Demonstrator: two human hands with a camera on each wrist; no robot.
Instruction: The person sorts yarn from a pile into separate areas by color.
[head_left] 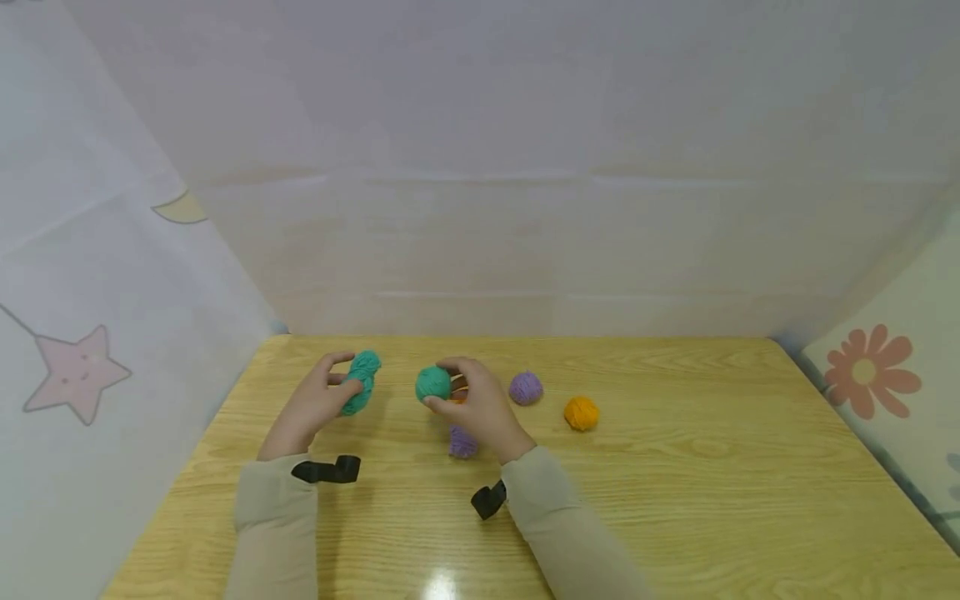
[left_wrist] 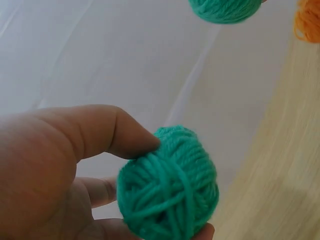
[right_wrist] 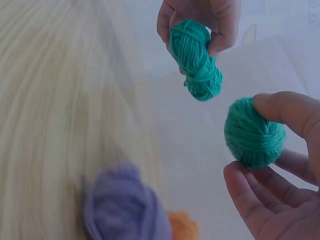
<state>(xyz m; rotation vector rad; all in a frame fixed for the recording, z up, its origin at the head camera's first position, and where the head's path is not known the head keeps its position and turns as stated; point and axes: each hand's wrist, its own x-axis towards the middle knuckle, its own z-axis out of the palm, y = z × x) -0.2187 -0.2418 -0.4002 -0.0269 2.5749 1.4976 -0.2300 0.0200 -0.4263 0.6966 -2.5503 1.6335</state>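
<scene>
Head view: over a wood-grain table (head_left: 712, 467) backed by pale sheeting (head_left: 525, 108), the left hand (head_left: 309, 407) is pinching a waisted teal skein (head_left: 365, 368) and the right hand (head_left: 486, 408) is gripping a teal ball (head_left: 432, 382).

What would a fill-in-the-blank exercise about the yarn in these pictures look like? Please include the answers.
1. The right hand holds the round green ball, above a table made of ____.
2. The longer green bundle is in the person's other hand, the ____ one.
3. In the head view, the ball farthest right is coloured ____.
4. In the head view, the lowest yarn piece is coloured ____.

Missing words: wood; left; orange; purple.
</scene>
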